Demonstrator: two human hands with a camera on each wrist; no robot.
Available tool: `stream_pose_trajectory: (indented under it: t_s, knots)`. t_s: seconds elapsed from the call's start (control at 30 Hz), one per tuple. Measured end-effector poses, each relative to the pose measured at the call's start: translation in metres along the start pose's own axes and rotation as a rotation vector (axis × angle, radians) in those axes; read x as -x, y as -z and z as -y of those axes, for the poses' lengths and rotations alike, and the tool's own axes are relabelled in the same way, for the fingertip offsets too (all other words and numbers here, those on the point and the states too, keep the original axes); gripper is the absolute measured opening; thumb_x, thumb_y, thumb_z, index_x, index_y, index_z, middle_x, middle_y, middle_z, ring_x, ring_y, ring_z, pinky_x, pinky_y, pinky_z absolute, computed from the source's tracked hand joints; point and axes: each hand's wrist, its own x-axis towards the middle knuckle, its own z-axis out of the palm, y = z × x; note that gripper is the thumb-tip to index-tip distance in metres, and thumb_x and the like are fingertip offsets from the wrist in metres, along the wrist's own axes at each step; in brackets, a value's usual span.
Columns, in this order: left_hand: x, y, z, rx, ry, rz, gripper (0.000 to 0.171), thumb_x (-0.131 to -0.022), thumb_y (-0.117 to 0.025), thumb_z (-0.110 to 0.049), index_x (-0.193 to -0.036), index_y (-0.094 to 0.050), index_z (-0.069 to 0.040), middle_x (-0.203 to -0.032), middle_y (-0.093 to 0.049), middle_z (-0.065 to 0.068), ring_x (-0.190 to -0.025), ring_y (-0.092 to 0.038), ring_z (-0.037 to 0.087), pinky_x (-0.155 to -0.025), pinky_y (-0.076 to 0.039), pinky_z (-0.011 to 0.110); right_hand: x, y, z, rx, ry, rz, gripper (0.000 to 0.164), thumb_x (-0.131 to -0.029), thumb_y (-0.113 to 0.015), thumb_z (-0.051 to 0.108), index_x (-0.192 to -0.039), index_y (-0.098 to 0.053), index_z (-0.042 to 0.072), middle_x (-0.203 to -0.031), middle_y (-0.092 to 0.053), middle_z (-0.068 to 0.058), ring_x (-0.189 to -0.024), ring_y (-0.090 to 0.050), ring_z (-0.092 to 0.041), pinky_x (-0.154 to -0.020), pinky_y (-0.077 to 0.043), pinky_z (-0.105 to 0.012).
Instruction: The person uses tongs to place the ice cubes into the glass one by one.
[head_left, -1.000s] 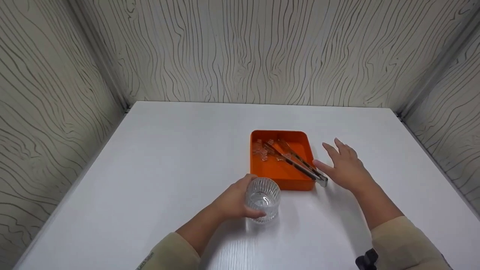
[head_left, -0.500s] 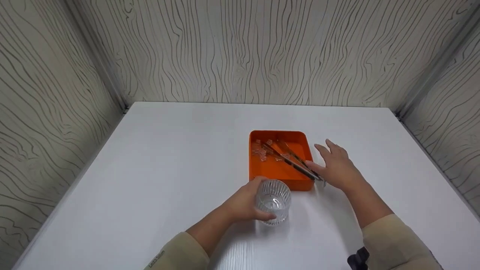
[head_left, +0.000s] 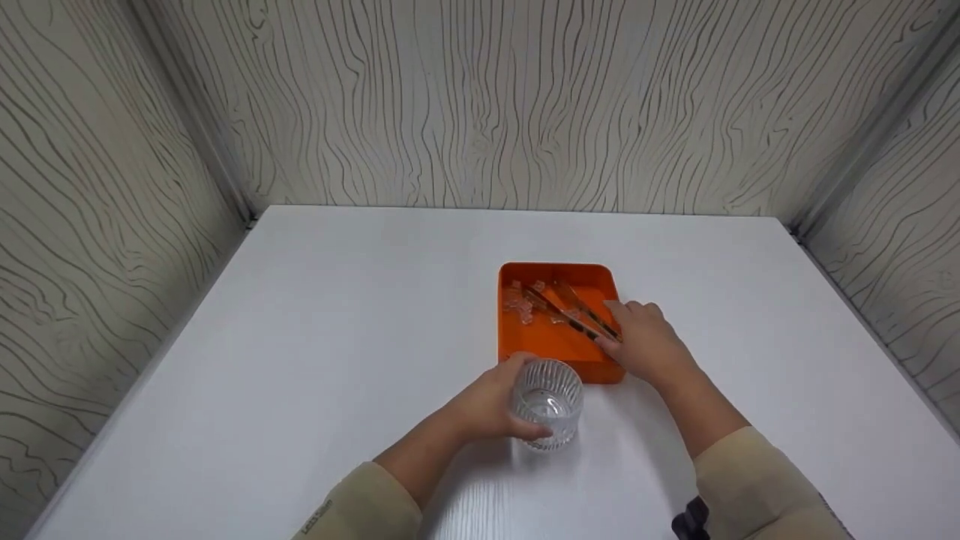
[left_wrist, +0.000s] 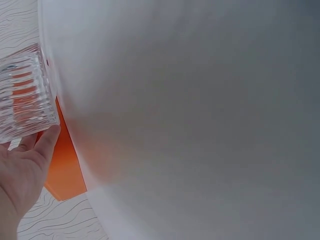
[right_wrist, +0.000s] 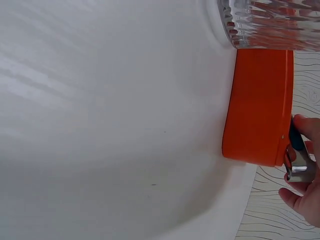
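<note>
My left hand (head_left: 484, 403) grips a clear ribbed glass (head_left: 548, 405) from its left side, thumb in front and fingers behind. The glass (left_wrist: 25, 95) is upright on the white table, just before an orange tray (head_left: 544, 349). In the tray, metal tongs (head_left: 576, 324) with dark grips lie slantwise, their tips among clear ice cubes (head_left: 519, 306) at the back left. At the tray's right front corner my right hand (head_left: 651, 346) holds the tongs by the hinge end. The right wrist view shows the thumb on a dark grip and the shiny bent end (right_wrist: 301, 173) against the fingers.
White table (head_left: 360, 300) surrounds the tray and glass. Wood-patterned panels (head_left: 480, 105) stand behind it and on both sides. The tray's front wall (right_wrist: 257, 110) rises close behind the glass.
My right hand has come left and down onto the tongs' hinge end and closed around it. My left hand and the glass have slid slightly right, then stayed still.
</note>
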Motion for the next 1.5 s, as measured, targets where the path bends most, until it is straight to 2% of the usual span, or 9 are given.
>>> stream_pose_trajectory:
  t_s: [0.1,0.23,0.4,0.5,0.63,0.93,1.13,1.27,1.5]
  knots:
    - [-0.001,0.0,-0.001,-0.004,0.011,-0.002,0.084,-0.06,-0.083,-0.043,-0.128,-0.035,-0.027,-0.119,-0.05,-0.009,-0.11,-0.049,0.01,-0.092,-0.045,0.034,-0.002,-0.003,0.002,-0.004,0.008,-0.011,0.056,-0.084,-0.064,0.03,-0.131,-0.044,0.005,-0.106,-0.055,-0.016,-0.092,-0.043,-0.03,-0.078,-0.046,-0.045]
    - [-0.002,-0.001,-0.001,-0.01,0.031,-0.003,0.086,-0.059,-0.082,-0.045,-0.128,-0.034,-0.03,-0.12,-0.05,-0.011,-0.111,-0.048,0.01,-0.093,-0.045,0.034,-0.003,-0.006,0.006,-0.005,-0.008,-0.015,0.04,-0.081,-0.068,0.027,-0.113,-0.053,0.007,-0.085,-0.054,-0.008,-0.081,-0.043,-0.026,-0.063,-0.043,-0.035]
    - [-0.001,-0.001,0.0,-0.005,0.005,-0.016,0.086,-0.059,-0.083,-0.044,-0.129,-0.035,-0.027,-0.119,-0.05,-0.01,-0.111,-0.048,0.01,-0.095,-0.043,0.034,-0.003,-0.007,0.01,0.048,-0.03,-0.024,0.036,-0.078,-0.072,0.025,-0.104,-0.056,0.006,-0.078,-0.054,-0.007,-0.075,-0.046,-0.025,-0.059,-0.044,-0.035]
    - [0.0,-0.001,0.001,0.013,-0.011,-0.024,0.085,-0.06,-0.083,-0.042,-0.128,-0.036,-0.025,-0.118,-0.051,-0.009,-0.109,-0.048,0.01,-0.095,-0.043,0.033,-0.003,-0.006,0.011,0.075,-0.036,-0.031,0.026,-0.079,-0.071,0.024,-0.092,-0.058,0.005,-0.073,-0.053,-0.007,-0.071,-0.046,-0.024,-0.056,-0.044,-0.034]
    - [0.0,-0.001,0.001,0.031,0.012,-0.025,0.084,-0.059,-0.083,-0.043,-0.127,-0.036,-0.028,-0.118,-0.05,-0.01,-0.109,-0.048,0.01,-0.094,-0.043,0.033,-0.003,-0.003,0.012,0.078,-0.063,-0.019,0.018,-0.081,-0.067,0.022,-0.079,-0.056,0.007,-0.069,-0.05,-0.007,-0.068,-0.045,-0.024,-0.053,-0.041,-0.032]
    - [0.001,-0.002,-0.002,0.029,0.05,-0.028,0.084,-0.058,-0.083,-0.045,-0.126,-0.037,-0.032,-0.118,-0.05,-0.013,-0.111,-0.047,0.009,-0.096,-0.042,0.035,-0.002,0.012,0.004,0.042,-0.099,-0.002,0.011,-0.082,-0.06,0.016,-0.083,-0.057,0.006,-0.073,-0.051,-0.007,-0.063,-0.047,-0.023,-0.054,-0.04,-0.03]
    - [0.001,-0.002,-0.003,0.044,0.06,-0.026,0.083,-0.058,-0.083,-0.044,-0.126,-0.038,-0.032,-0.118,-0.05,-0.013,-0.111,-0.047,0.009,-0.095,-0.042,0.035,0.0,0.022,-0.004,0.031,-0.113,-0.004,0.022,-0.084,-0.06,0.018,-0.099,-0.055,0.003,-0.083,-0.054,-0.01,-0.068,-0.049,-0.023,-0.06,-0.047,-0.036]
    - [0.001,-0.002,-0.003,0.047,0.067,-0.025,0.082,-0.058,-0.083,-0.044,-0.126,-0.037,-0.032,-0.118,-0.05,-0.013,-0.111,-0.047,0.009,-0.095,-0.042,0.036,0.002,0.029,-0.009,0.023,-0.117,0.033,0.022,-0.085,-0.059,0.018,-0.098,-0.052,0.003,-0.083,-0.053,-0.01,-0.068,-0.049,-0.023,-0.059,-0.046,-0.035]
    - [0.001,-0.003,0.0,0.031,0.013,-0.038,0.084,-0.058,-0.083,-0.044,-0.127,-0.037,-0.031,-0.12,-0.05,-0.012,-0.112,-0.047,0.01,-0.096,-0.042,0.035,0.004,0.035,-0.016,0.01,-0.099,0.074,0.014,-0.086,-0.054,0.014,-0.094,-0.052,0.003,-0.076,-0.051,-0.008,-0.064,-0.047,-0.023,-0.053,-0.04,-0.031]
